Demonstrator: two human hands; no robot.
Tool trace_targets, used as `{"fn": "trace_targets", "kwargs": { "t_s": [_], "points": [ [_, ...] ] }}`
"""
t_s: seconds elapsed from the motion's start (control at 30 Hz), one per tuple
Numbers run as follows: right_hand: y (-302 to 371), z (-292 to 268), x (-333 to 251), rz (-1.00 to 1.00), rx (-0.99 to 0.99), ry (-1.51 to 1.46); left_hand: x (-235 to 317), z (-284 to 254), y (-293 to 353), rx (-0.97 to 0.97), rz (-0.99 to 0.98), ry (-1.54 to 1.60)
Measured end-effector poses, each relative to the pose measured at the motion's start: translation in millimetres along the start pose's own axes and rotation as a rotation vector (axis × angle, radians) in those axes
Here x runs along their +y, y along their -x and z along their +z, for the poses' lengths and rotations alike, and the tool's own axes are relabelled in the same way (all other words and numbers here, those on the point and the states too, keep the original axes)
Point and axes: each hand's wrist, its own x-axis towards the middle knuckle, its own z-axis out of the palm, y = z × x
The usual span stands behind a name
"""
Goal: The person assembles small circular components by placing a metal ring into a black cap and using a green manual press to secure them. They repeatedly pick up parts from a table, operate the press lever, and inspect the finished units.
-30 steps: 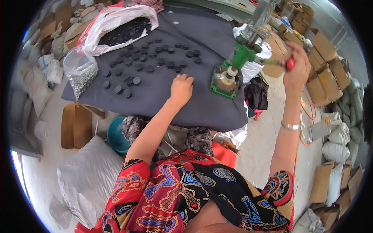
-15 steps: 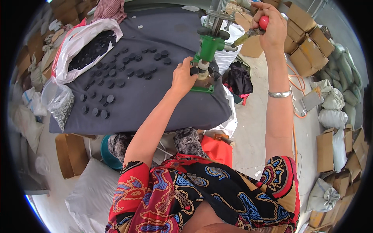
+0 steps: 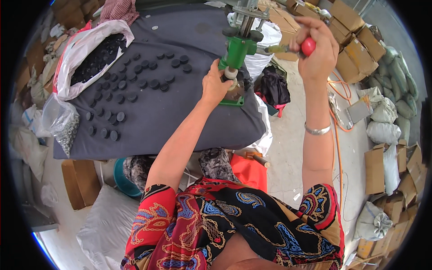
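A green hand press (image 3: 236,53) stands at the right side of a cloth-covered table. My left hand (image 3: 212,87) reaches to its base, with thumb and fingers closed around the spot under the white ram tip (image 3: 231,73). Something dark shows between those fingers, but they mostly hide it. Out to the right, my right hand (image 3: 320,58) is wrapped around the red ball knob (image 3: 308,46) at the end of the press lever (image 3: 278,48), index finger partly raised. Many round black caps (image 3: 154,84) lie scattered on the table left of the press.
On the table's left, a white sack (image 3: 67,85) is full of black pieces, beside a clear bag of small metal parts (image 3: 67,137). The dark tablecloth (image 3: 180,130) is wrinkled. Cardboard boxes (image 3: 357,54) and sacks line the right, and an orange hose (image 3: 338,153) crosses the floor.
My right hand has lowered the lever from a raised slant to nearly level. My left hand stays at the press base, its thumb now closer under the ram. The whole view has shifted slightly.
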Motion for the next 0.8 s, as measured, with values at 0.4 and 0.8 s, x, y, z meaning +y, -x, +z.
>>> {"fn": "trace_targets", "kwargs": {
  "t_s": [0.4, 0.8],
  "points": [
    [149, -12, 57, -0.413, -0.161, 0.263, -19, -76, 35, 0.259, 0.294, -0.493],
    [78, -9, 7, -0.068, -0.109, 0.211, -71, -126, 63, 0.114, 0.173, -0.987]
  ]
}}
